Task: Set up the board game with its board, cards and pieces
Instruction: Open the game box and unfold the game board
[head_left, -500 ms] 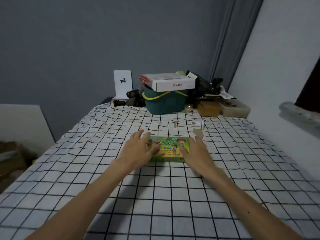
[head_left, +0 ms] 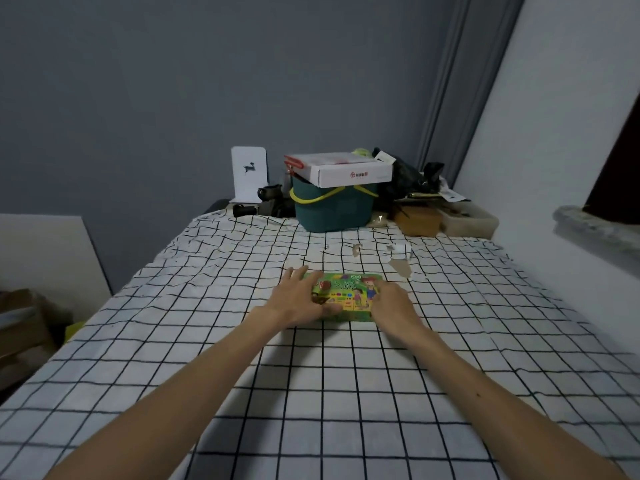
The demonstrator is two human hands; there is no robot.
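Note:
A small green game box (head_left: 346, 294) with colourful cartoon print lies flat on the checked tablecloth (head_left: 311, 375), in the middle of the table. My left hand (head_left: 299, 299) grips its left end, fingers over the top and thumb along the near side. At the opposite end my right hand (head_left: 391, 303) grips the box in the same way. The box's ends are hidden under my hands.
At the far end stand a teal bucket with a yellow handle (head_left: 332, 206) topped by a white carton (head_left: 343, 168), a white card with a deer (head_left: 249, 174), dark clutter and trays (head_left: 450, 216). Torn patches (head_left: 400, 263) mark the cloth beyond the box. A wall runs along the right.
Both hands have closed in on the ends of the box; the left thumb has come round onto its near side. The box itself lies in about the same place.

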